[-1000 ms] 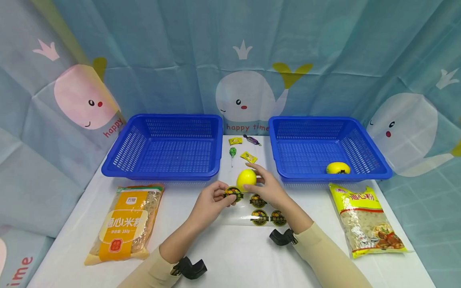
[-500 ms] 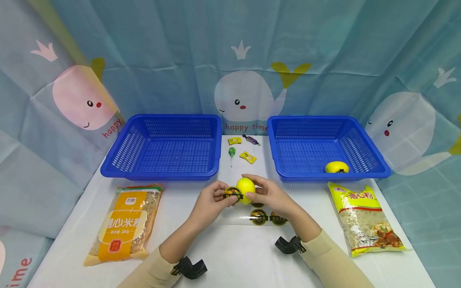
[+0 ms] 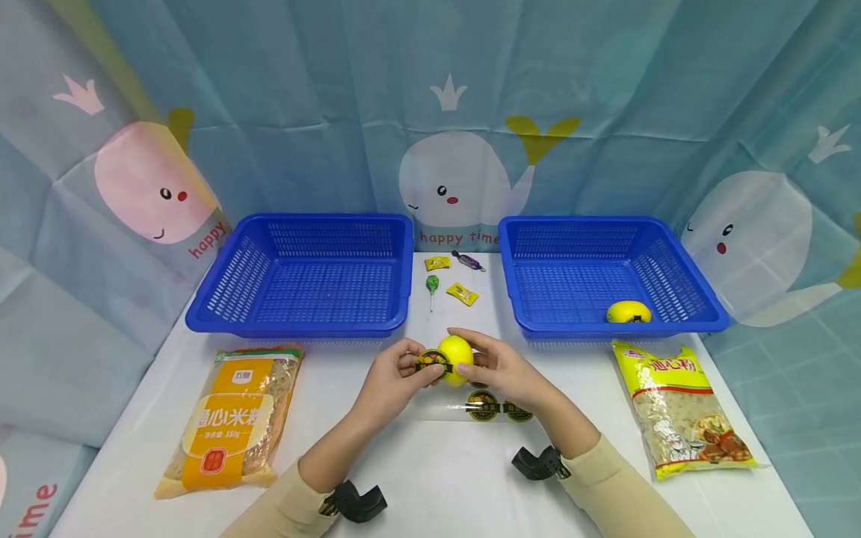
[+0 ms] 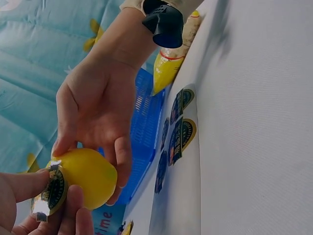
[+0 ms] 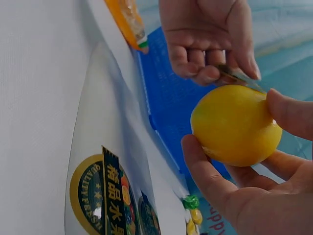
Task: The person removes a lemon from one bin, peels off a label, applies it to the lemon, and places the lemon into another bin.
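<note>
Between finger and thumb, my left hand [image 3: 392, 379] pinches a round black-and-gold fruit sticker [image 4: 57, 190]. My right hand [image 3: 507, 371] grips a smooth yellow lemon [image 5: 234, 125], thumb on the near side and fingers behind. In the head view the sticker overlaps the left side of the lemon; in the left wrist view its edge lies right at the lemon's skin. Below both hands lies a clear sheet of stickers [image 3: 437, 409], partly covered by the right hand, with several round labels like the pinched one.
Two blue baskets [image 3: 303, 326] stand at the back; the right basket [image 3: 619, 327] holds a labelled lemon [image 3: 628, 311]. Wrapped candies [image 3: 463, 294] and a green lollipop [image 3: 433, 284] lie between them. Bags of rice noodles flank the hands: an orange bag [image 3: 229, 426] and a yellow bag [image 3: 682, 411].
My right hand has brought the lemon down and slightly left, up against the sticker. The left hand has stayed in nearly the same place, still pinching the sticker.
</note>
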Tool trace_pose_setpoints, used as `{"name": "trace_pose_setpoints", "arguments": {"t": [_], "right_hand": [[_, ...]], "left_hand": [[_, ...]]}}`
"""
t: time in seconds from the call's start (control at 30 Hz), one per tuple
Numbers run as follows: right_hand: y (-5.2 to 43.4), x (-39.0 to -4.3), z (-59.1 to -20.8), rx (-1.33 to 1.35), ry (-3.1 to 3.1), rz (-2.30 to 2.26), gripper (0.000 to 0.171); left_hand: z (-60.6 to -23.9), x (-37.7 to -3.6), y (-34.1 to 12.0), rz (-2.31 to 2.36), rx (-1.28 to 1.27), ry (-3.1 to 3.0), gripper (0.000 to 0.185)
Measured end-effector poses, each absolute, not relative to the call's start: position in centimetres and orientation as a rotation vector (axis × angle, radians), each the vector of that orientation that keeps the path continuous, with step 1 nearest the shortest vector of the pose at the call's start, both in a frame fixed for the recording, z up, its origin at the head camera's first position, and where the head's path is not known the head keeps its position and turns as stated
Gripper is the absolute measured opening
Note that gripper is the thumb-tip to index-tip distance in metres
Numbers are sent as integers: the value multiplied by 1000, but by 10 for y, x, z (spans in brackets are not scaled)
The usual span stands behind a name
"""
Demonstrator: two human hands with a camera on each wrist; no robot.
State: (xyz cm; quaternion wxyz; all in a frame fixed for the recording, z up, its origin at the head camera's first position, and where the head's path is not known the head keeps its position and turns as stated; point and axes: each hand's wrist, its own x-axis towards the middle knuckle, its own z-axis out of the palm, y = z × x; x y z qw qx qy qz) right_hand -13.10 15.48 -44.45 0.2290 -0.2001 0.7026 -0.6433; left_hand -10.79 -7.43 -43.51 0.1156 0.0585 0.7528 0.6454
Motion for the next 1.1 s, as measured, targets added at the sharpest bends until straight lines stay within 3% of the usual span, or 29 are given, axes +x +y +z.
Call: {"name": "trace_pose_setpoints", "arguments": {"t": [1.1], "right_hand": [[146, -120, -430, -560, 2023, -1783, 65]], "left_hand": [[-430, -101, -70, 1816, 148, 2383, 30]]}}
